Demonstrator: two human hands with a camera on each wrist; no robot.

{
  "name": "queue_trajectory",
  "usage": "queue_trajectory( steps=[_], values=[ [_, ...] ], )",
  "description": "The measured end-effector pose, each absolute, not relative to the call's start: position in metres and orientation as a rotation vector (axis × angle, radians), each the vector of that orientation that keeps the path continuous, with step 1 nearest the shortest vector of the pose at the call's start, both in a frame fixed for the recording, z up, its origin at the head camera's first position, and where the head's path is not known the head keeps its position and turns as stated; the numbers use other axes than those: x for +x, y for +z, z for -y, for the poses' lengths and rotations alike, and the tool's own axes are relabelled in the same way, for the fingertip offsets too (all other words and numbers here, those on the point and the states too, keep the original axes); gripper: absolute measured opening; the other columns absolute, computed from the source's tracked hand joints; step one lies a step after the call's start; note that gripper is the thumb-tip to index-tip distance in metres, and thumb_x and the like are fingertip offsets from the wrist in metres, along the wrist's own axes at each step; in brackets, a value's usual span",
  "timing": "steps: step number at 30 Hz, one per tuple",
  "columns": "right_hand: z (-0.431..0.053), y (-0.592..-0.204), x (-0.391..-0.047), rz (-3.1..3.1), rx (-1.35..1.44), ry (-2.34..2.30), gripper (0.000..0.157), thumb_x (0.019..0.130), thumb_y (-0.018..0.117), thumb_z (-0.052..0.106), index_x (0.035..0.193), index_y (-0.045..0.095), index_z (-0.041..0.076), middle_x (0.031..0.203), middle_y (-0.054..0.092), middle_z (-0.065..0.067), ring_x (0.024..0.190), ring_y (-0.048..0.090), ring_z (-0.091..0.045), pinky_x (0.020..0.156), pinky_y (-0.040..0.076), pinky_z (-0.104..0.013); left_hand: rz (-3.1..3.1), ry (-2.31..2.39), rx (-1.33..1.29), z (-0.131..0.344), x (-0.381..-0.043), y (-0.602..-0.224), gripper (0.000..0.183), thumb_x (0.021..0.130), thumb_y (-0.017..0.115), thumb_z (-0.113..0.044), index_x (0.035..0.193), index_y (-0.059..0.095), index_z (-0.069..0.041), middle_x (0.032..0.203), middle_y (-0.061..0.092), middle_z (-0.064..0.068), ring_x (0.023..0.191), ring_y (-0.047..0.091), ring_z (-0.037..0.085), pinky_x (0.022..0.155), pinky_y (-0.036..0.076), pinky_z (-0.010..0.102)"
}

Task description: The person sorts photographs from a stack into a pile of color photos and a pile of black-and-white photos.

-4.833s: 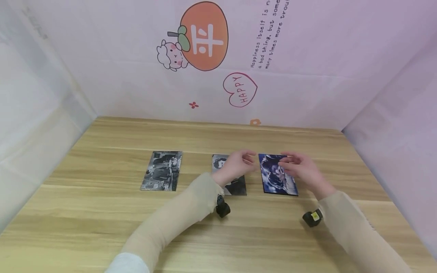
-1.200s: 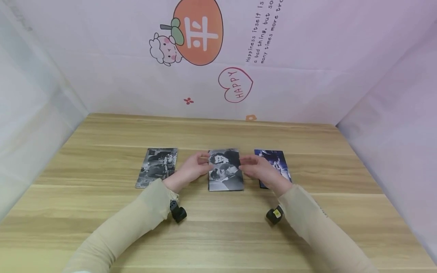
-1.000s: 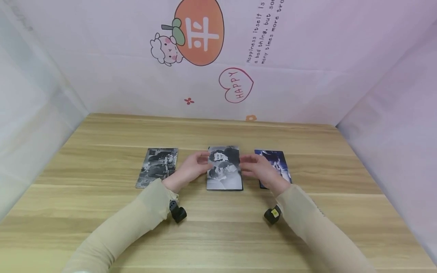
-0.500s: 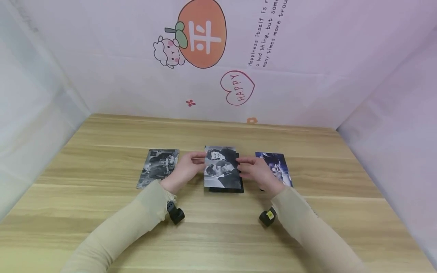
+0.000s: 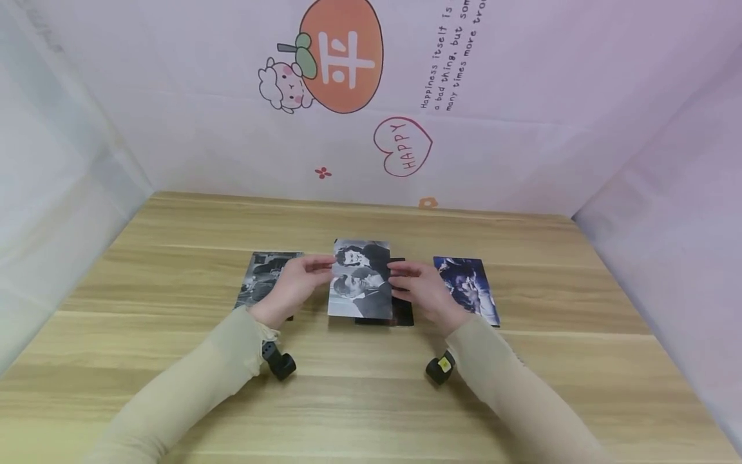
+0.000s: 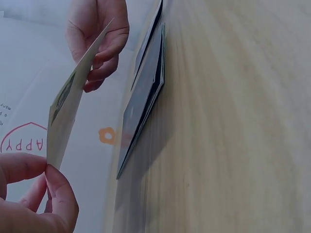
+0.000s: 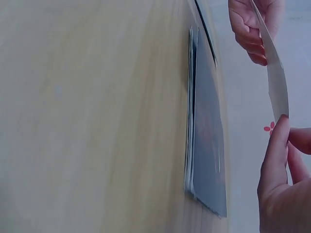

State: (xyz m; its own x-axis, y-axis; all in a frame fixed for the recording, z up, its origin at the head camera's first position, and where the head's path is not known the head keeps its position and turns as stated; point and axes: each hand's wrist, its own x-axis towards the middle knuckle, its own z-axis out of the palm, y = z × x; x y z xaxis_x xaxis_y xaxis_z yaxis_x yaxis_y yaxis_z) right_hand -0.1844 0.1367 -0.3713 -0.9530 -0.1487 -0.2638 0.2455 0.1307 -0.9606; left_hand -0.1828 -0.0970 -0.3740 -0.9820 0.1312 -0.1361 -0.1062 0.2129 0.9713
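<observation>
Between both hands a black-and-white photo card showing two people is raised over the table. My left hand pinches its left edge between thumb and fingers, plainest in the left wrist view. The opposite edge is pinched by my right hand; in the right wrist view the card bows slightly. Under and to the right of it lies a thin stack of dark-topped cards, partly covered by the raised card. My left hand overlaps a left-hand black-and-white photo card in the head view.
A blue-toned photo card lies to the right of the middle stack on the wooden table. White printed cloth walls the back and both sides. A black camera hangs under each wrist.
Earlier the hands were over the middle and right cards. They then came to both sides of the middle stack, lifted its top photo card and carried it left, uncovering a dark card beneath.
</observation>
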Motion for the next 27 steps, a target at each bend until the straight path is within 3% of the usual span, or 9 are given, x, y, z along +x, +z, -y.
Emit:
queue_trajectory(
  steps=[7,12,18,27],
  values=[
    [-0.123,-0.371,-0.184,-2.018,0.097,-2.001,0.037,0.089,0.055,-0.006,0.127,0.053,-0.007,0.101,0.058,-0.002,0.079,0.057,-0.005,0.068,0.055,-0.019,-2.288,1.854,0.001,0.111,-0.180,-0.373,0.039,0.089,0.059,-0.002,0.128,0.054,0.001,0.126,0.055,0.019,0.107,0.058,0.023,0.094,0.052,0.034],
    [-0.111,-0.367,-0.183,-2.025,0.112,-1.980,0.035,0.090,0.055,-0.004,0.125,0.055,-0.004,0.105,0.058,-0.005,0.082,0.058,-0.008,0.069,0.055,-0.020,-2.333,1.814,0.011,0.124,-0.177,-0.372,0.042,0.089,0.061,-0.003,0.130,0.053,-0.001,0.124,0.055,0.019,0.101,0.058,0.018,0.087,0.054,0.030],
    [-0.094,-0.365,-0.182,-1.988,0.101,-1.995,0.034,0.090,0.055,-0.004,0.124,0.056,-0.003,0.108,0.057,-0.008,0.085,0.057,-0.011,0.069,0.055,-0.021,-2.324,1.794,0.084,0.145,-0.172,-0.367,0.052,0.086,0.063,0.000,0.136,0.047,0.002,0.139,0.046,0.020,0.115,0.055,0.025,0.084,0.051,0.017],
    [-0.065,-0.364,-0.180,-1.924,0.049,-2.034,0.033,0.089,0.057,-0.005,0.122,0.058,-0.002,0.103,0.058,-0.006,0.085,0.056,-0.011,0.066,0.056,-0.023,-2.254,1.848,0.113,0.177,-0.166,-0.367,0.057,0.085,0.062,0.003,0.137,0.039,0.008,0.137,0.042,0.024,0.095,0.055,-0.001,0.082,0.051,0.014]
  ],
)
